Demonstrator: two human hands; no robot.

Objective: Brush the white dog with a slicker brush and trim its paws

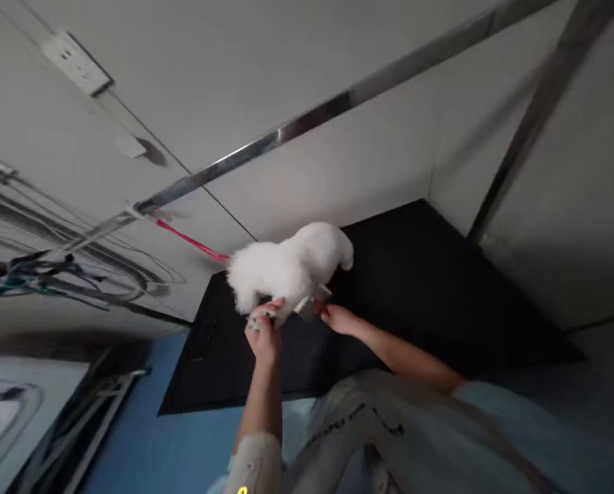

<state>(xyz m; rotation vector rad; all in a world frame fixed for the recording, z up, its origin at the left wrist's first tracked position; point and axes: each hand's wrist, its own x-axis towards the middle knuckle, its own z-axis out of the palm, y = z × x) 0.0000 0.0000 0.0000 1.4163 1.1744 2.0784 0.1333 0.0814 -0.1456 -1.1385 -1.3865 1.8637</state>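
Note:
A small fluffy white dog (291,266) stands on a black grooming table (420,288), tethered by a red leash (191,241) to a metal bar. My left hand (263,334) is closed around one of the dog's paws, fingers wrapped on it. My right hand (337,317) is at the dog's rear leg, holding a small pale tool (311,305) that I cannot make out clearly; the frame is blurred.
A shiny metal grooming arm (337,106) crosses overhead, with a second post (533,130) at the right. Cables (44,274) hang along the wall at left, below a wall socket (77,63). The floor (142,439) is blue.

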